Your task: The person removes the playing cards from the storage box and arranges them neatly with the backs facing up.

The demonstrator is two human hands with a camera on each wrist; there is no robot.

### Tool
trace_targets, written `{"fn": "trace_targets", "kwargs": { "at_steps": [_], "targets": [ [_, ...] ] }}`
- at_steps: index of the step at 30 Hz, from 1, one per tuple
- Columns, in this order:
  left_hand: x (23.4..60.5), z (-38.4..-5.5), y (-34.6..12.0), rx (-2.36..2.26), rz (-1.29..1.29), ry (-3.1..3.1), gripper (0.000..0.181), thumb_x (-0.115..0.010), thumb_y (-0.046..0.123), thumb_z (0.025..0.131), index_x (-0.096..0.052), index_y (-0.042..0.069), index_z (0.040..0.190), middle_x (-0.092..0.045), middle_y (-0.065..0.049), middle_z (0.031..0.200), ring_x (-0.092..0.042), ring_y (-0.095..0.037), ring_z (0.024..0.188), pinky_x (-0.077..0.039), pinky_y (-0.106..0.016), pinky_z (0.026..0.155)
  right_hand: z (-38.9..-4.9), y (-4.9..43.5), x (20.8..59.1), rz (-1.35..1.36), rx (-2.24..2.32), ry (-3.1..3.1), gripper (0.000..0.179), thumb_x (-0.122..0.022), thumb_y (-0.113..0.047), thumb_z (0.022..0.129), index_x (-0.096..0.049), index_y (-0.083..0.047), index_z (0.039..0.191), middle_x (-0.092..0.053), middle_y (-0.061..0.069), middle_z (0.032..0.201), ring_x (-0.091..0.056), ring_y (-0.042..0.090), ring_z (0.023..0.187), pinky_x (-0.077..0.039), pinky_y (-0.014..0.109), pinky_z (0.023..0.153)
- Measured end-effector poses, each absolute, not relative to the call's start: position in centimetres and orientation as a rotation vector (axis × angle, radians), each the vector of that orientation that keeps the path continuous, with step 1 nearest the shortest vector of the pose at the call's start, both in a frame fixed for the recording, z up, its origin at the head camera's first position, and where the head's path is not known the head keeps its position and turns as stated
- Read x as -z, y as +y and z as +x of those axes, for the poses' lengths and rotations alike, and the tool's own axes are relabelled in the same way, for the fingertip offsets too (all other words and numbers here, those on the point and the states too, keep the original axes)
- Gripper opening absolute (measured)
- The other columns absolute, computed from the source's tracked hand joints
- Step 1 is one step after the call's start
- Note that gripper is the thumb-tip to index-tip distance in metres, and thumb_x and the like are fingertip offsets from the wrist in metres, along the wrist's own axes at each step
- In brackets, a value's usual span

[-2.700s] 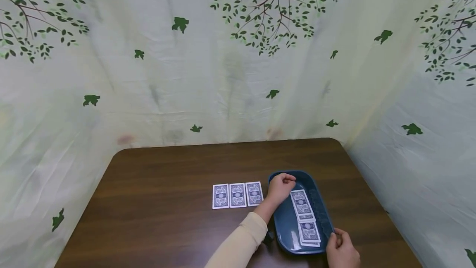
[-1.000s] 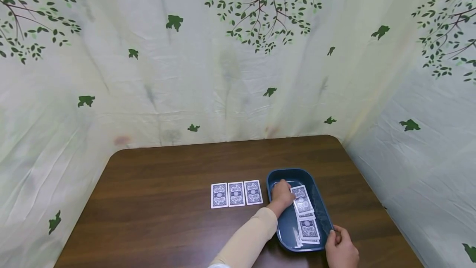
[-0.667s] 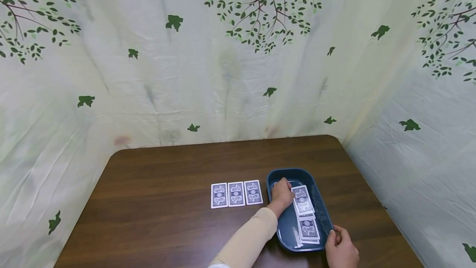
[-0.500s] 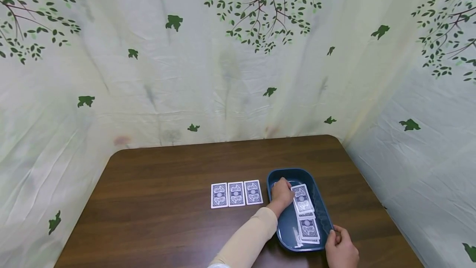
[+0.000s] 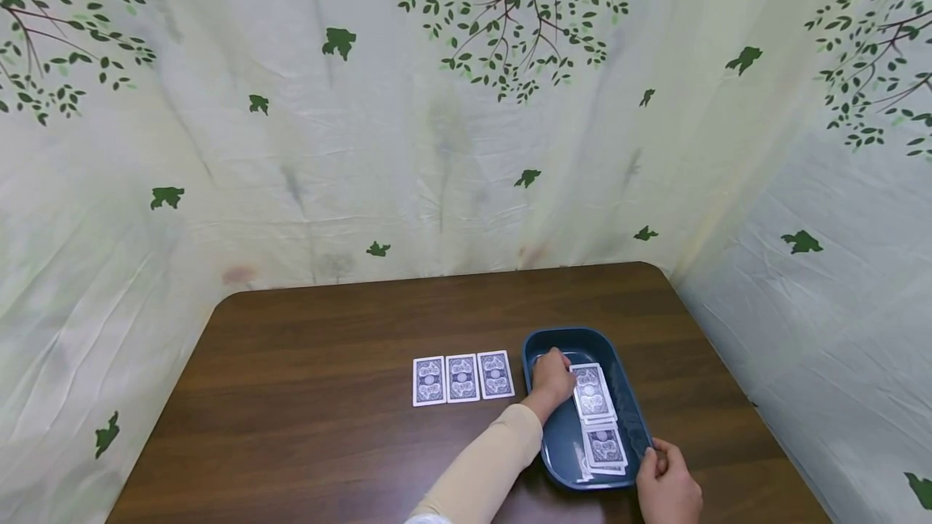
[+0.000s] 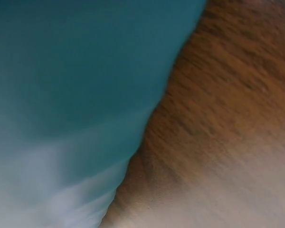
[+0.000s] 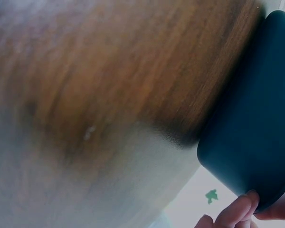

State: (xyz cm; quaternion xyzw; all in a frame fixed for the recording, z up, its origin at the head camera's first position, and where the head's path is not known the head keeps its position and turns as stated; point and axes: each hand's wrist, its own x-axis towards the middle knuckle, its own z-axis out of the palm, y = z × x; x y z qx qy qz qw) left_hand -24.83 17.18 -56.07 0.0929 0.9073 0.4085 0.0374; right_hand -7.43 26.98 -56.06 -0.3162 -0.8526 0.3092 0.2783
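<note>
A blue tray (image 5: 564, 447) stands on the table, also seen close up in both wrist views. Several playing cards (image 5: 594, 395) with blue patterned backs lie overlapping inside it. My left hand (image 5: 552, 377) reaches into the tray from the left, its curled fingers at the left edge of the upper card; the fingertips are partly hidden. My right hand (image 5: 668, 482) pinches the tray's near right corner between thumb and fingers, as the right wrist view also shows (image 7: 242, 211). The left wrist view shows only the tray wall (image 6: 85, 85) and wood, without the hand.
Three face-down cards (image 5: 463, 378) lie in a row on the brown wooden table (image 5: 313, 427), just left of the tray. A pale curtain (image 5: 451, 136) with leaf prints hangs behind and beside the table.
My left hand has come down from the tray's far left side to the upper card's edge. The upper cards have shifted slightly. My right hand stays at the tray corner.
</note>
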Motion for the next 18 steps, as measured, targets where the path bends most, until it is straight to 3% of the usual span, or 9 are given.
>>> {"fn": "trace_targets", "kwargs": {
  "at_steps": [6, 18],
  "targets": [
    [56.6, -25.2, 17.5, -1.308, 0.240, 2.842, 0.019, -0.074, 0.003, 0.076, -0.057, 0.009, 0.079, -0.056, -0.006, 0.076, -0.058, -0.027, 0.079, -0.047, -0.036, 0.075, -7.5, 27.0, 56.3, -0.840, -0.822, -2.279, 0.021, -0.057, -0.011, 0.087, -0.065, 0.002, 0.101, -0.046, -0.001, 0.059, -0.045, 0.027, 0.051, -0.035, 0.044, 0.053],
    [55.0, -25.1, 16.9, -1.484, 0.269, 2.757, 0.012, -0.067, 0.003, 0.087, -0.058, 0.011, 0.088, -0.063, -0.003, 0.077, -0.058, -0.019, 0.069, -0.047, -0.031, 0.064, -7.4, 27.1, 56.2, -0.848, -0.839, -2.302, 0.022, -0.056, -0.012, 0.088, -0.065, 0.002, 0.103, -0.048, 0.000, 0.059, -0.046, 0.027, 0.052, -0.036, 0.045, 0.055]
  ]
}}
